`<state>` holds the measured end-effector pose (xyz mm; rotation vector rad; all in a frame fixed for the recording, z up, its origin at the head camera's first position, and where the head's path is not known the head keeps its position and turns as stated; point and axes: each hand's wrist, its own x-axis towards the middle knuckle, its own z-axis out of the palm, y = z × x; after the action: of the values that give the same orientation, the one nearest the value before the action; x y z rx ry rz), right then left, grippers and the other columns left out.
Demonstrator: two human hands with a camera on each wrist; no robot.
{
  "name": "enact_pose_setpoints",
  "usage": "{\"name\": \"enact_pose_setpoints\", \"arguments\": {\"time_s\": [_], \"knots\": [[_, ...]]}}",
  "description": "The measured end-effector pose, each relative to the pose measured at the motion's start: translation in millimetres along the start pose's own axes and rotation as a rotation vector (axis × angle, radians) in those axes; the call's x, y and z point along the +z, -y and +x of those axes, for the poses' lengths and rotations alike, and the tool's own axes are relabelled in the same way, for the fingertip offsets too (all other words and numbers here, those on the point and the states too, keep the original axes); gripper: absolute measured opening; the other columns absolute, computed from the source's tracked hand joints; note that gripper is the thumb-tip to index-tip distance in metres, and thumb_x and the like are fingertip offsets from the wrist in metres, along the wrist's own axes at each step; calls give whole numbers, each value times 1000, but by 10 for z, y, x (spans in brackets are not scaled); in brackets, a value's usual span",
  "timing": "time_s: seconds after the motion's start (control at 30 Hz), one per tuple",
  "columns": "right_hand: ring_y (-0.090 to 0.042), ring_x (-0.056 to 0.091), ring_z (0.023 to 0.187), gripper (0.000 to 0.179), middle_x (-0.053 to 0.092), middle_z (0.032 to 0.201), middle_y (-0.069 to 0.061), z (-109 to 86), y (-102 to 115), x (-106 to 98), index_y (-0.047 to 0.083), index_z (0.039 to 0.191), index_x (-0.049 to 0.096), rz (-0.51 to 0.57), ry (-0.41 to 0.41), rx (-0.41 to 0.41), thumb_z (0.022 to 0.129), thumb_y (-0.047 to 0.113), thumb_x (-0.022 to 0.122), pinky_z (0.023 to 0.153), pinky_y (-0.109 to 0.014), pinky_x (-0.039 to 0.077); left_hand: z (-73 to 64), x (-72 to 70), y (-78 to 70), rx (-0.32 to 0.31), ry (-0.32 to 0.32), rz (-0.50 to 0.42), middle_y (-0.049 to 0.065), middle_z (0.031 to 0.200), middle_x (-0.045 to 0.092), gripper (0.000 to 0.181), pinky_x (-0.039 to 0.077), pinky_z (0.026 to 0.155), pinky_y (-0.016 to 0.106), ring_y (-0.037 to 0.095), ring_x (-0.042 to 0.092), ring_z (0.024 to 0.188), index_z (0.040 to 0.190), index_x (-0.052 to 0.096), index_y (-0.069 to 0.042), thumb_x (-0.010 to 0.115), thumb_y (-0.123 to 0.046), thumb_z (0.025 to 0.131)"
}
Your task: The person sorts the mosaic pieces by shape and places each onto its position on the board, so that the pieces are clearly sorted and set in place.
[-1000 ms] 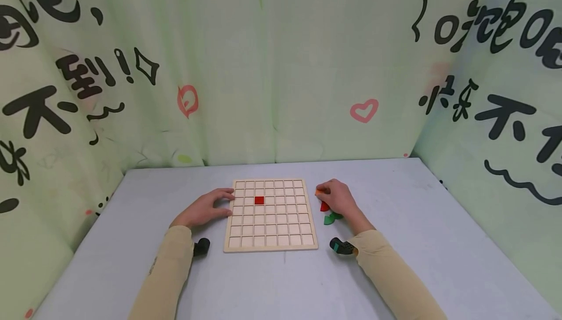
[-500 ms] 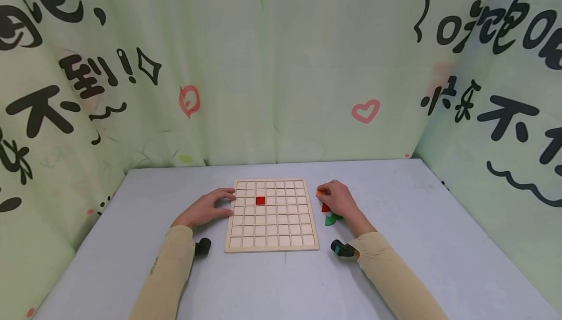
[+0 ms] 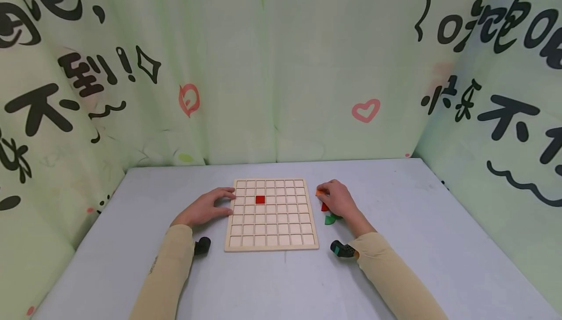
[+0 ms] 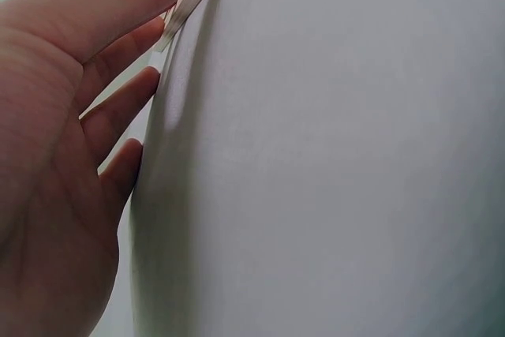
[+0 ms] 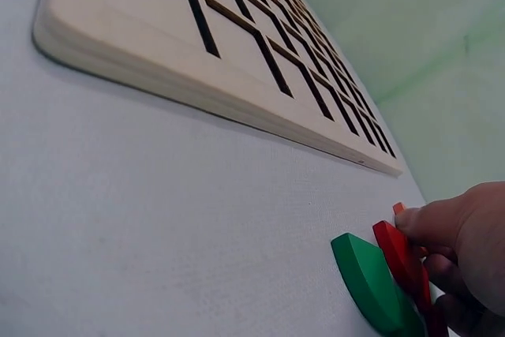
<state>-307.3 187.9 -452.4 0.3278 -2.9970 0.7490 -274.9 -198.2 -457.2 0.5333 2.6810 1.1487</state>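
A pale wooden grid board (image 3: 272, 249) lies on the table, a red square tile (image 3: 260, 199) seated in one cell of an upper row. My left hand (image 3: 205, 209) rests at the board's left edge, thumb and fingers spread and touching the rim. To the right of the board, my right hand (image 3: 338, 198) pinches an orange piece (image 3: 318, 192) down by the tabletop. Under and beside that hand lie red pieces (image 5: 401, 254) and green pieces (image 5: 367, 278) with curved edges. The palm and fingers partly hide them in the head view.
The white-covered table (image 3: 281, 286) reaches back to a pale green curtain (image 3: 281, 90) with black lettering, which also hangs along both sides. A dark wrist device (image 3: 341, 248) sticks out by the right sleeve, another dark device (image 3: 202, 246) by the left.
Both hands stay where they were, the right still pinching the orange piece. Only the head view shifts very slightly.
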Motion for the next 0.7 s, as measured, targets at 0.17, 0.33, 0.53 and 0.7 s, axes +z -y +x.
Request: {"name": "enact_pose_setpoints", "arguments": {"time_s": [0.17,0.33,0.53,0.7], "knots": [[-32,58,102,28,62,113,-20,-23,30,13,-3,118,67,4,-20,-25,92,8,67,90,-45,51,2,0,-1,-6,7,-10,7,151,42,46,26,116,49,31,29,143,129,61,-8,74,-22,88],[-33,58,106,29,62,114,-19,-35,114,21,-3,118,67,45,-45,-94,92,10,67,91,-46,50,6,6,8,18,3,-3,8,150,43,46,26,116,50,33,30,143,129,61,-7,74,-22,88],[-30,61,100,30,63,110,-16,-21,225,49,-1,117,68,114,-54,-170,89,9,70,88,-44,51,13,15,9,5,3,-8,7,151,42,46,25,116,50,32,30,143,128,61,-7,75,-22,87],[-27,60,98,30,63,107,-13,-8,316,73,0,116,69,168,-33,-172,89,10,70,88,-41,51,6,16,16,-11,2,-4,7,151,42,45,26,116,50,32,29,143,128,61,-9,75,-22,87]]}}
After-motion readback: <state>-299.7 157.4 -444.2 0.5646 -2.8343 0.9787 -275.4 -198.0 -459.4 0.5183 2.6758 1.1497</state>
